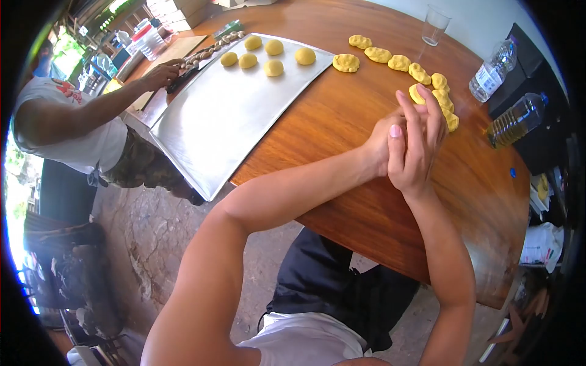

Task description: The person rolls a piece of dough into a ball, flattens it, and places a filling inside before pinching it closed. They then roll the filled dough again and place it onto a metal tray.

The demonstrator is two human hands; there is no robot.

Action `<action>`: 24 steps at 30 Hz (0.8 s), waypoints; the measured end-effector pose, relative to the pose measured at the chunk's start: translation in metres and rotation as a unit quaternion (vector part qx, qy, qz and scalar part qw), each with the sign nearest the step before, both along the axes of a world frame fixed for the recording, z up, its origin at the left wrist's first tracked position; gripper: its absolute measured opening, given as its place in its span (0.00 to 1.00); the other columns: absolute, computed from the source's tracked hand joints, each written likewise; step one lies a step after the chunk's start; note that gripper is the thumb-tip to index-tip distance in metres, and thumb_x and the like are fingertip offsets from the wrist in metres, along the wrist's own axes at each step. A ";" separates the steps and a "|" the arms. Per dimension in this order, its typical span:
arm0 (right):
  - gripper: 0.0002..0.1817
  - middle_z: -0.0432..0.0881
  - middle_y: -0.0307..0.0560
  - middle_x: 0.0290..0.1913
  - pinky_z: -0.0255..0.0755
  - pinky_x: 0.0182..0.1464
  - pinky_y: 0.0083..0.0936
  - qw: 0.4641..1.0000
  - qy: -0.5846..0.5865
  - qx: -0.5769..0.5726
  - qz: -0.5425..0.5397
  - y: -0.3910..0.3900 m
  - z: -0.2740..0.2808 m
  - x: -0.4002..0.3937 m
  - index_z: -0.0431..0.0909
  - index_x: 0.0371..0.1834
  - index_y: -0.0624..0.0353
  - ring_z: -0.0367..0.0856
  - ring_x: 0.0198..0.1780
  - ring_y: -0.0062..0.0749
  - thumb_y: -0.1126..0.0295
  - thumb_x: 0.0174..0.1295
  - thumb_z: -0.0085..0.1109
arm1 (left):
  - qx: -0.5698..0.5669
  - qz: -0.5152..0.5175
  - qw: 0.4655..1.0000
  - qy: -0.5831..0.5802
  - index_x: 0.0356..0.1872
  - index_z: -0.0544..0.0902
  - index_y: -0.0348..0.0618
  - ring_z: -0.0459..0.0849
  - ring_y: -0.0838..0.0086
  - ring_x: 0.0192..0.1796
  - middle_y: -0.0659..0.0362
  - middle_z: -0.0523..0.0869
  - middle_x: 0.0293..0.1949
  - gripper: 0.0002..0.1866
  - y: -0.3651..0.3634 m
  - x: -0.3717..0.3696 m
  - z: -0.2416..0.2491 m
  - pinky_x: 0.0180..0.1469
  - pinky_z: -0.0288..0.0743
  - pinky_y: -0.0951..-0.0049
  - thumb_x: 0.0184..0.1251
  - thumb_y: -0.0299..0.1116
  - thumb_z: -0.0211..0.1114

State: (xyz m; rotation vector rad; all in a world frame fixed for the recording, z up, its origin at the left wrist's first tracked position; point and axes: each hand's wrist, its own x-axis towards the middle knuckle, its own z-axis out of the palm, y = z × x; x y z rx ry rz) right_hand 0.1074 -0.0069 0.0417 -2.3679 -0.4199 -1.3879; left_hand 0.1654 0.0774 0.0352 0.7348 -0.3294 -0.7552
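Note:
My left hand (380, 141) and my right hand (412, 152) are pressed palm to palm above the wooden table, fingers pointing away from me. Whatever lies between the palms is hidden. Just past the fingertips shows a yellow dough piece (417, 93), partly covered by them. Rough yellow dough lumps (399, 63) lie in a curved row on the table beyond my hands. One larger dough lump (346, 63) sits beside the tray. Several smooth round dough balls (274, 68) rest at the far end of the metal tray (207, 116).
At left another person's hand (163, 74) reaches toward a row of small brown pieces (210, 50) beside the tray. A glass (434, 25), a water bottle (491, 73) and an oil bottle (517, 120) stand along the right. The table (305, 146) curves around me.

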 end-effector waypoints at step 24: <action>0.17 0.63 0.32 0.17 0.55 0.19 0.21 0.672 0.296 0.643 0.219 -0.151 -0.013 -0.098 0.66 0.24 0.49 0.61 0.16 0.20 0.59 0.71 0.56 | 0.130 -0.159 0.962 -0.179 0.58 0.82 0.31 0.85 0.71 0.49 0.54 0.87 0.45 0.25 -0.011 -0.011 -0.016 0.57 0.80 0.67 0.87 0.46 0.48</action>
